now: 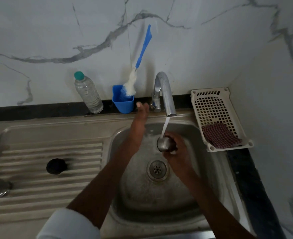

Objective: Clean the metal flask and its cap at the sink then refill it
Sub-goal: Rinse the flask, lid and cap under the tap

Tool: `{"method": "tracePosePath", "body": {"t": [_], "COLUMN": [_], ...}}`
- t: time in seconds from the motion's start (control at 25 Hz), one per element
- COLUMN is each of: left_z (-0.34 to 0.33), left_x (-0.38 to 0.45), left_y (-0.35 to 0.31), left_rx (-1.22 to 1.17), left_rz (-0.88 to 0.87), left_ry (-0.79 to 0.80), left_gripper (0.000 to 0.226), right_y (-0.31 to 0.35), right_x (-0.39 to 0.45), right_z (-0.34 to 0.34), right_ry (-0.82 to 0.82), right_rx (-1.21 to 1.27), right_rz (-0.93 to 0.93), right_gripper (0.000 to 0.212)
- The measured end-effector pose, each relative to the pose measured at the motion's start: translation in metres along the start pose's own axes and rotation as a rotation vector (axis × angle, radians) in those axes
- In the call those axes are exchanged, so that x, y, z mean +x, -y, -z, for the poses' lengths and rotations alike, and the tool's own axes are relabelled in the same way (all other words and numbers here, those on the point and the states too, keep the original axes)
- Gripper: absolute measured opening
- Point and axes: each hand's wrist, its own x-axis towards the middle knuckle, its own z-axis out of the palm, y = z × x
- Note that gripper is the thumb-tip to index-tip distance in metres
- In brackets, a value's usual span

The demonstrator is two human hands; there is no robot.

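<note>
A clear plastic bottle point(88, 94) with a green cap is stood against the marble wall point(39, 31). Just beside it, a blue cup point(123, 102) is placed, in which a blue-handled brush point(138, 62) is leaned. A checked cloth point(220, 135) is laid in a white basket point(209, 104).

Tap point(164, 94) and blue cup point(123, 100) crowd sink's point(125, 187) back

Head-worn camera looks steeply down, close over the sink point(200, 131).
</note>
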Motion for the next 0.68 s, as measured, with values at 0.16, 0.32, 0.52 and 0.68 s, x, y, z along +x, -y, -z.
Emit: {"method": "tracePosePath", "body": {"t": [0.16,0.32,0.52,0.68], "left_z": [-0.032,-0.021,0.003,0.032], "left_x": [-0.004,-0.005,-0.047,-0.096], "left_y": [-0.017,-0.02,0.009,0.075], "left_rx": [0.053,0.162,0.172,0.368], "left_rz": [0.055,0.014,-0.052,-0.103], "left_ry": [0.083,0.104,-0.179,-0.414], "left_gripper": [0.098,0.078,0.057,0.045], "right_y": [0.005,0.035,0.034,0.0], "right_x": [-0.011,-0.019,-0.035,-0.045], "right_z": [0.022,0.029,0.017,0.003], "right_ry": [-0.02,-0.107,-0.219,0.018], "right_rx": [-0.033,-0.157,-0.22,-0.414], "right_rz": [0.043,0.177,0.315,-0.012], "right_gripper": [0.061,0.054,0.049,0.056]}}
